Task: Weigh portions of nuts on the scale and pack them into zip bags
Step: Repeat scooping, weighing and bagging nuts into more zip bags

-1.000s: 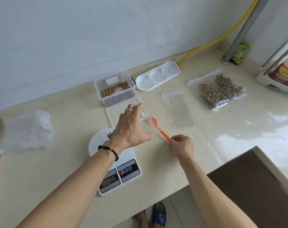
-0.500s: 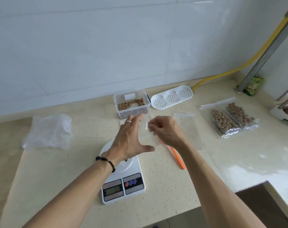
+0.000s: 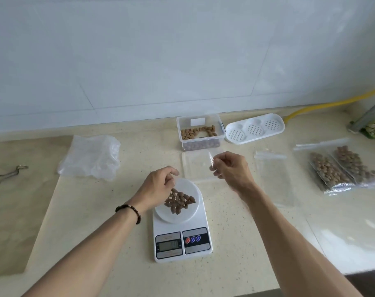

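A pile of nuts (image 3: pixel 179 201) sits on the round platform of a white kitchen scale (image 3: pixel 181 228). The left hand (image 3: pixel 158 188) hovers at the platform's left edge, fingers curled together over the nuts. Behind the scale and to its right, the right hand (image 3: pixel 232 171) pinches a clear zip bag (image 3: pixel 212 166) between thumb and fingertips.

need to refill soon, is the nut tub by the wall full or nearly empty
Nearly empty: the lidless tub holds only a thin, patchy layer of nuts, with bare floor showing between them.
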A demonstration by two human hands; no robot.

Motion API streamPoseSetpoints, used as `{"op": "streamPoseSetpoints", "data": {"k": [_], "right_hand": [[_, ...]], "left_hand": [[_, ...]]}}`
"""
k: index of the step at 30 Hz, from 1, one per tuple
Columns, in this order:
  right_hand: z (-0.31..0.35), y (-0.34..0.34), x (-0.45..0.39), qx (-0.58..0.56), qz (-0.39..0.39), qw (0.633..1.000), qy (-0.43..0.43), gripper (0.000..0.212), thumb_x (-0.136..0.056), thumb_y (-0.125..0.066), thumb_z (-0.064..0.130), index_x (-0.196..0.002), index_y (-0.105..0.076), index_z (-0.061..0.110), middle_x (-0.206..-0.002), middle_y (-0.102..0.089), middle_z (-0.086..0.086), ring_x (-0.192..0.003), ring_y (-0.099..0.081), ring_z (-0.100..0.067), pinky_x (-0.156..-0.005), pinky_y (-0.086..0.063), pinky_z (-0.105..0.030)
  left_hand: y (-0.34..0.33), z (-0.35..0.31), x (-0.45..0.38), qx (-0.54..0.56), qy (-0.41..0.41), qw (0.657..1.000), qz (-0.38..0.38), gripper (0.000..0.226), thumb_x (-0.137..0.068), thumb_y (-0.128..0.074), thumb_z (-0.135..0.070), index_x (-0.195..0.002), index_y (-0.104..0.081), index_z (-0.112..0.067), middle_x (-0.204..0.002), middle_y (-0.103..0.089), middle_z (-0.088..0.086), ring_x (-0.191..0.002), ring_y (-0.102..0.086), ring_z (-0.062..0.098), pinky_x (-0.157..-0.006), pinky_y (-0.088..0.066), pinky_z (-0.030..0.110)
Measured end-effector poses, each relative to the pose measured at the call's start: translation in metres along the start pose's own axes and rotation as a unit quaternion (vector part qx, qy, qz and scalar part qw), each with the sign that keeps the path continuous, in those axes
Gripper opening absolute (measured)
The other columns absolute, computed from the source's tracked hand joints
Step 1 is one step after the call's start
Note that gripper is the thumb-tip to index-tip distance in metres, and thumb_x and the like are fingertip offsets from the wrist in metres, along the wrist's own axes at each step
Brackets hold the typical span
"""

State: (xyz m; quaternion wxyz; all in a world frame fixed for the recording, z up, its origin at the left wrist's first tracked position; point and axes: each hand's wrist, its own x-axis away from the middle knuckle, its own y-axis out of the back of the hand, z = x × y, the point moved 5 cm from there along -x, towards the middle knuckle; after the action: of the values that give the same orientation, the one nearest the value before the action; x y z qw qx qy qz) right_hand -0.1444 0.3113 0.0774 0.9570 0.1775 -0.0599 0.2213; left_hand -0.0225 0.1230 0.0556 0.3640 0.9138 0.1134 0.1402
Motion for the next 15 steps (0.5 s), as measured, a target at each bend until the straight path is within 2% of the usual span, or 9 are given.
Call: {"op": "streamPoseSetpoints", "data": {"k": [2, 3, 6, 9, 11, 13, 15], "right_hand": [[-0.015, -0.001, -0.005, 0.028, -0.029, 0.998, -0.038, 0.012, -0.095, -0.058, 0.009, -0.090, -0.068, 0.005, -0.078, -0.072, -0.009, -0.060, -0.062, -0.011, -0.055, -0.053, -0.021], [-0.024, -0.003, -0.006, 0.045, -0.044, 0.996, -0.058, 0.011, -0.093, -0.059, 0.010, -0.088, -0.069, 0.006, -0.078, -0.072, -0.009, -0.061, -0.062, -0.012, -0.054, -0.051, -0.022], [-0.056, -0.009, -0.005, 0.105, -0.083, 0.984, -0.118, 0.011, -0.087, -0.063, 0.014, -0.079, -0.069, 0.013, -0.075, -0.071, -0.005, -0.069, -0.065, -0.019, -0.061, -0.053, -0.032], [-0.076, -0.017, -0.003, 0.132, -0.107, 0.975, -0.142, 0.011, -0.086, -0.063, 0.014, -0.077, -0.068, 0.015, -0.074, -0.070, -0.002, -0.073, -0.066, -0.023, -0.065, -0.054, -0.034], [-0.078, -0.019, -0.003, 0.143, -0.123, 0.972, -0.138, 0.008, -0.089, -0.061, 0.013, -0.088, -0.069, 0.013, -0.082, -0.069, -0.001, -0.081, -0.065, -0.022, -0.069, -0.052, -0.031], [-0.075, -0.019, -0.001, 0.177, -0.140, 0.967, -0.120, 0.020, -0.092, -0.057, 0.015, -0.110, -0.066, 0.010, -0.098, -0.067, -0.003, -0.096, -0.062, -0.022, -0.085, -0.050, -0.033], [-0.068, -0.019, 0.005, 0.238, -0.155, 0.955, -0.087, 0.030, -0.093, -0.055, 0.017, -0.122, -0.061, 0.010, -0.113, -0.064, -0.009, -0.108, -0.054, -0.025, -0.094, -0.046, -0.039]], "left_hand": [[-0.001, 0.004, -0.010, 0.000, -0.009, 1.000, 0.012, 0.021, -0.096, -0.054, -0.011, -0.115, -0.062, -0.015, -0.080, -0.063, -0.008, -0.077, -0.062, -0.002, -0.069, -0.042, 0.007], [-0.002, 0.007, -0.016, -0.008, -0.012, 1.000, 0.018, 0.021, -0.095, -0.056, -0.012, -0.115, -0.063, -0.015, -0.079, -0.062, -0.011, -0.079, -0.062, 0.001, -0.072, -0.044, 0.011], [-0.010, 0.023, -0.030, -0.043, -0.021, 0.998, 0.033, 0.021, -0.094, -0.058, -0.014, -0.115, -0.063, -0.016, -0.081, -0.060, -0.016, -0.084, -0.061, 0.009, -0.082, -0.050, 0.026], [-0.018, 0.032, -0.039, -0.100, -0.067, 0.992, 0.023, 0.026, -0.092, -0.059, -0.013, -0.118, -0.061, -0.016, -0.090, -0.063, -0.010, -0.088, -0.057, 0.013, -0.087, -0.049, 0.033], [-0.021, 0.033, -0.040, -0.143, -0.110, 0.984, -0.009, 0.032, -0.090, -0.060, -0.010, -0.122, -0.059, -0.013, -0.103, -0.065, -0.001, -0.100, -0.056, 0.021, -0.090, -0.045, 0.039], [-0.021, 0.034, -0.036, -0.170, -0.133, 0.976, -0.037, 0.034, -0.089, -0.060, -0.009, -0.122, -0.060, -0.011, -0.113, -0.064, 0.006, -0.108, -0.055, 0.028, -0.091, -0.044, 0.042], [-0.019, 0.036, -0.028, -0.190, -0.152, 0.969, -0.053, 0.032, -0.089, -0.060, -0.010, -0.121, -0.061, -0.009, -0.113, -0.064, 0.009, -0.108, -0.056, 0.031, -0.091, -0.046, 0.045]]}}
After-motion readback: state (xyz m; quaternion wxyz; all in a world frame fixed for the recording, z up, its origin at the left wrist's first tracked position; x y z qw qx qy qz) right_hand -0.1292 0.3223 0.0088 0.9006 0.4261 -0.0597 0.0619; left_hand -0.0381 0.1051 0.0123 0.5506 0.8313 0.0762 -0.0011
